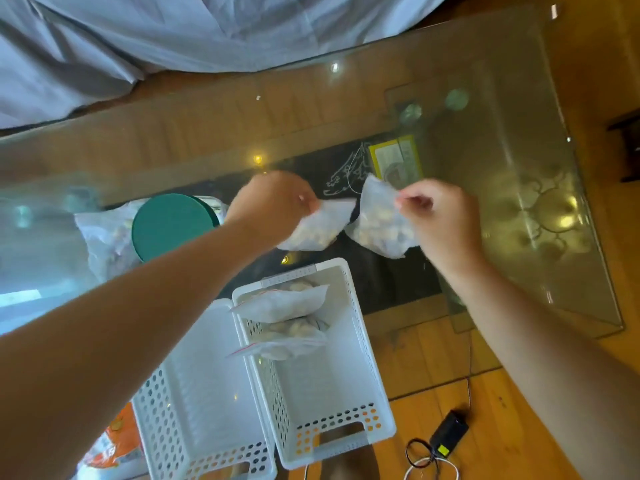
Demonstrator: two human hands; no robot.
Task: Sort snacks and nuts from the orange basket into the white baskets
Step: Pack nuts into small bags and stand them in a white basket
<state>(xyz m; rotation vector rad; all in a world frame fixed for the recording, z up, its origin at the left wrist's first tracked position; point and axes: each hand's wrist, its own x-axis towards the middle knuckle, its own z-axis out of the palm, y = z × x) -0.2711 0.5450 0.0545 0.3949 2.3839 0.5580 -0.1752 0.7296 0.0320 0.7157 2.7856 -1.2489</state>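
Note:
My left hand is closed on a clear bag of nuts, held above the glass table. Just to its right, my right hand pinches the top of a second clear bag of nuts. Both bags hang beyond the far end of the right white basket, which holds two clear bags of nuts stacked at its far end. The left white basket stands beside it with nothing visible inside. An orange basket shows partly at the lower left under my left forearm.
A teal round lid and another clear bag lie on the glass table at the left. A yellow packet lies under the glass. A black adapter with cables is on the wooden floor. A pale sheet covers the far side.

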